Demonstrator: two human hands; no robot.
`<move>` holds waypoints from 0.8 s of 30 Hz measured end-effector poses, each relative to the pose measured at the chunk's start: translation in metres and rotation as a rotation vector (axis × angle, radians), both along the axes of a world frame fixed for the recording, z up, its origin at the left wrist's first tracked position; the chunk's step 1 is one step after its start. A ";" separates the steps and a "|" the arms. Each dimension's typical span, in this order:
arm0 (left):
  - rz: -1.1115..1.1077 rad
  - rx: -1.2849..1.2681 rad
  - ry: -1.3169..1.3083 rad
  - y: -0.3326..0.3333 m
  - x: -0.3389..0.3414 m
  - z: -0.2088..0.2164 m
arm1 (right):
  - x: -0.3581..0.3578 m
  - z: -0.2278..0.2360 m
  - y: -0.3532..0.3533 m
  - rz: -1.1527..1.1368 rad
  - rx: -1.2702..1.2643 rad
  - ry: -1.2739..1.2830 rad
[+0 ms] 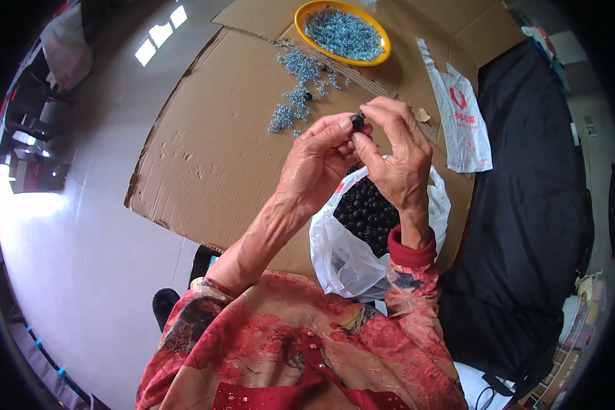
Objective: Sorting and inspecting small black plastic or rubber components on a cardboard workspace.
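My left hand (311,164) pinches a small round black plastic part (357,122) between thumb and fingers, above the cardboard. From the other side my right hand (400,164) meets it, its index fingertip at the top of the part and its thumb just below. Whether a smaller piece sits between the right fingertips is too small to make out. Beneath my right hand stands an open white plastic bag (335,258) filled with many black round parts (367,217) like the one held.
A yellow bowl (387,49) of small pale-blue pieces (342,34) stands at the far side of the cardboard sheet (205,137). More blue pieces (297,82) lie scattered beside it. A flat white printed bag (466,130) lies at right, next to black fabric (526,205).
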State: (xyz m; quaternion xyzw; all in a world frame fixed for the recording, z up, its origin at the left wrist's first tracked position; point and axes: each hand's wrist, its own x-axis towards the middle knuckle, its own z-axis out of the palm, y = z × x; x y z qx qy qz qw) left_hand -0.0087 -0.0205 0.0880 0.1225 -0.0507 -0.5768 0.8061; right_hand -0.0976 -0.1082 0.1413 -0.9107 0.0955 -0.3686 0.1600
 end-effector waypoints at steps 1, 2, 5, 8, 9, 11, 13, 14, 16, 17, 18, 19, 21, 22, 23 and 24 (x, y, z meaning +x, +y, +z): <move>0.002 -0.010 0.000 -0.001 0.001 -0.001 | 0.000 -0.002 -0.001 0.003 -0.017 0.005; -0.009 -0.003 -0.004 -0.002 0.000 -0.001 | -0.001 -0.002 -0.002 -0.008 -0.010 0.001; -0.013 0.033 -0.024 -0.003 0.001 0.000 | -0.002 -0.005 -0.005 -0.002 -0.039 -0.006; -0.020 0.020 -0.010 -0.003 0.002 -0.001 | -0.001 -0.002 -0.004 -0.006 -0.039 -0.018; -0.024 0.019 -0.012 -0.004 0.002 -0.002 | -0.002 -0.002 -0.005 -0.011 -0.036 -0.019; -0.031 0.018 -0.015 -0.005 0.004 -0.007 | -0.002 -0.003 -0.006 0.013 -0.049 -0.014; -0.070 -0.017 -0.037 -0.006 0.007 -0.011 | -0.004 -0.003 -0.008 0.029 -0.054 -0.020; -0.072 -0.017 -0.038 -0.006 0.007 -0.010 | -0.004 -0.003 -0.009 0.047 -0.059 -0.027; -0.087 0.010 -0.050 -0.007 0.006 -0.008 | -0.005 -0.005 -0.012 0.060 -0.076 -0.041; -0.089 0.010 -0.051 -0.009 0.004 -0.006 | -0.007 -0.006 -0.014 0.075 -0.092 -0.055; -0.080 0.015 -0.053 -0.009 0.005 -0.005 | -0.006 -0.007 -0.013 0.079 -0.094 -0.053; -0.071 0.020 -0.055 -0.009 0.005 -0.005 | -0.005 -0.007 -0.013 0.080 -0.093 -0.064; -0.067 0.023 -0.049 -0.010 0.004 -0.005 | -0.005 -0.009 -0.013 0.082 -0.092 -0.075; -0.066 0.026 -0.044 -0.010 0.003 -0.006 | -0.006 -0.010 -0.014 0.081 -0.097 -0.084; -0.066 0.027 -0.044 -0.009 0.002 -0.007 | -0.006 -0.011 -0.014 0.080 -0.101 -0.093; -0.069 0.013 -0.036 -0.010 0.002 -0.009 | -0.007 -0.012 -0.015 0.084 -0.103 -0.094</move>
